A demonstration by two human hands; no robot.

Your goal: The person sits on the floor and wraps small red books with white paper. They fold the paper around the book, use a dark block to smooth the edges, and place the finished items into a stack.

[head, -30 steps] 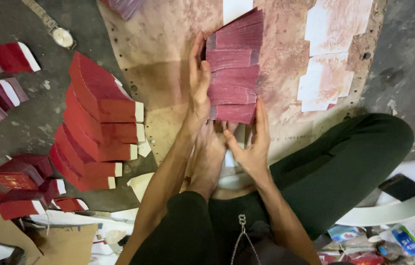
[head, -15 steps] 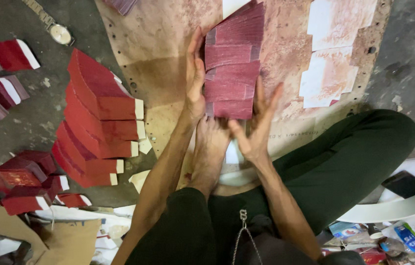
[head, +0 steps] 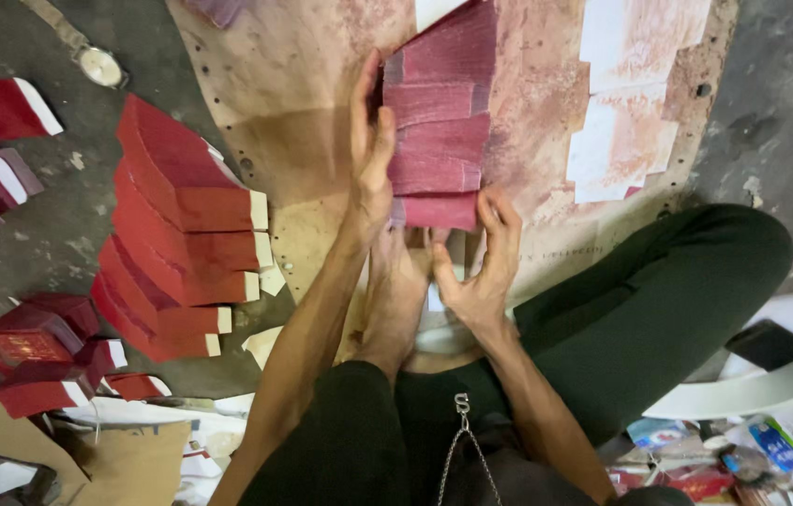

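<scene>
My left hand [head: 370,155] flat against the 9 o'clock edge and right hand [head: 483,267] cupping the 6 o'clock end, I hold the fanned maroon sheets [head: 434,122] squared on the stained board [head: 293,103].

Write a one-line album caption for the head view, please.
Both hands, left and right, square a fanned row of dark red sheets.

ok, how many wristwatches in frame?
1. The wristwatch lies on the dark floor at upper left, left of the stained board and above the fanned red stacks. More could be hidden under the clutter.
</scene>
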